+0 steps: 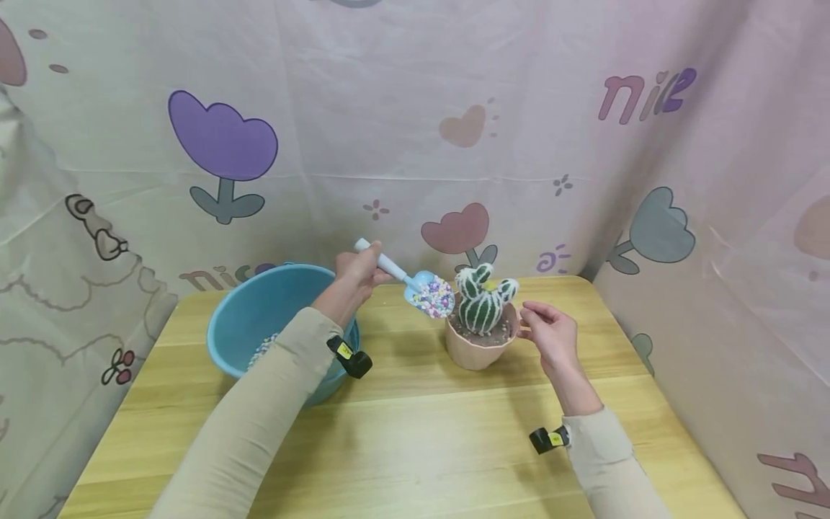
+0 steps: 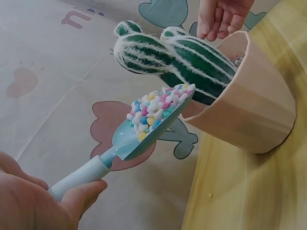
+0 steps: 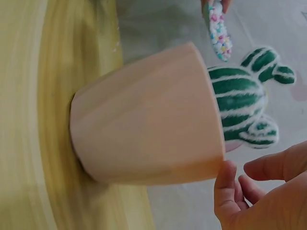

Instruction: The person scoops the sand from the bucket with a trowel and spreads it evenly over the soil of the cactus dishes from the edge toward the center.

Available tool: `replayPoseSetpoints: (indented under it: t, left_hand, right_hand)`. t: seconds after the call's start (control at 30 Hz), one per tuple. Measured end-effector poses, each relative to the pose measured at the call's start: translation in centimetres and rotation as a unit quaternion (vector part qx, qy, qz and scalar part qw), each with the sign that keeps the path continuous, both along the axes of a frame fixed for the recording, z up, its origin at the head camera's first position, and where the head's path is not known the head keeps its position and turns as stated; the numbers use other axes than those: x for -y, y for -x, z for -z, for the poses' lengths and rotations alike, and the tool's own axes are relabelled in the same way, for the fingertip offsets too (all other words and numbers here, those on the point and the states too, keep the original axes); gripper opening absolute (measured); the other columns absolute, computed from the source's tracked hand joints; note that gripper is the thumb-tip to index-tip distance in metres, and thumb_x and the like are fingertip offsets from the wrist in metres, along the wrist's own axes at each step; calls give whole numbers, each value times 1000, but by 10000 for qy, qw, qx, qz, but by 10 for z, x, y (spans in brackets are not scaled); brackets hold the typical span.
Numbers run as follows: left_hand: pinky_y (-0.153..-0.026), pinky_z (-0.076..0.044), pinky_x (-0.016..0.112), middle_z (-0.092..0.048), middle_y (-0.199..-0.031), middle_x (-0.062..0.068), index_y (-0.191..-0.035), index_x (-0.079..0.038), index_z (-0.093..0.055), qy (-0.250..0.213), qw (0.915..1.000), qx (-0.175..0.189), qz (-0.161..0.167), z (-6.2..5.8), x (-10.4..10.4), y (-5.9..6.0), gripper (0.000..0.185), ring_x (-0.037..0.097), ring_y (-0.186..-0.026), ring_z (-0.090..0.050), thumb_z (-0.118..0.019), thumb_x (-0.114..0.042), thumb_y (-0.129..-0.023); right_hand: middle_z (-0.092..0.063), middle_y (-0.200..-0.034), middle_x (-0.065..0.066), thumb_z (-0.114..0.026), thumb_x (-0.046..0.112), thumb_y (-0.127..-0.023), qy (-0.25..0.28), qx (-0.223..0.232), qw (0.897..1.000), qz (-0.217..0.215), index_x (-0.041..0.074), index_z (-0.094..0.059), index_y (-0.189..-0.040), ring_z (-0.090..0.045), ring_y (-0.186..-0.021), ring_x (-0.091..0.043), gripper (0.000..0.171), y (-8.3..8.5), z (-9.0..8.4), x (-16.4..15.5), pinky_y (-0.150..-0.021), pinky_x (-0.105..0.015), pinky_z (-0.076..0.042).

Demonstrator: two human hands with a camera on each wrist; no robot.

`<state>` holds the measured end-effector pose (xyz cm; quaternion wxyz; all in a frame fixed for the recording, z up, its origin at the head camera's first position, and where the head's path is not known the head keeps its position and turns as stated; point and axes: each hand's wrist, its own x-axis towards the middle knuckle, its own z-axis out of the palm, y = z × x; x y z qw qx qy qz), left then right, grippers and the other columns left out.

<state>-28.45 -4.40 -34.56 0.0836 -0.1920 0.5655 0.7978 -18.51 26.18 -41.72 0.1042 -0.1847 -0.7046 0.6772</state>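
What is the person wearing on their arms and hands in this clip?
Both arms wear long, close-fitting beige sleeves, left sleeve and right sleeve, reaching the wrists. Each wrist carries a small black device with a yellow label: left wrist device, right wrist device. The left hand and right hand are bare, without gloves.

Pale blue scoop [image 1: 424, 292] heaped with pastel pebbles [image 1: 435, 296], tilted over rim of pink pot [image 1: 476, 349], green white-striped cactus [image 1: 481, 303] upright in pot on counter [image 1: 421, 425]
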Motion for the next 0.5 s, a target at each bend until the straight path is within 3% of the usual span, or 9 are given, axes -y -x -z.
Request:
replayPoseSetpoints:
  t: [0.13,0.3,0.5]
  left_hand:
    - [-111,-55,47,-45,-156,33,-155,8,-32,-10,10000,13,23,2,-3,-1,59,44,-144,-52,-57,-20,-110]
    - [-112,-54,49,-45,-155,33,-155,6,-33,-27,10000,22,60,5,-4,1,58,43,-143,-54,-57,-19,-110]
    - [-111,-55,47,-47,-154,31,-154,5,-35,121,9999,41,73,8,-5,1,57,40,-138,-59,-58,-22,-110]
  right_hand:
    - [-73,-99,-3,-64,4,-101,-462,67,9989,66,-12,-65,-131,-67,-78,-4,34,3,8,-2,-67,-19,-65]
    - [-66,-136,-29,-61,7,-101,-748,296,9966,-196,-10,-61,-138,-69,-83,-4,41,5,16,-2,-71,-21,-66]
    - [-61,-144,-29,-57,8,-104,-726,418,9960,-320,-9,-59,-141,-69,-90,-9,42,5,19,-2,-69,-19,-64]
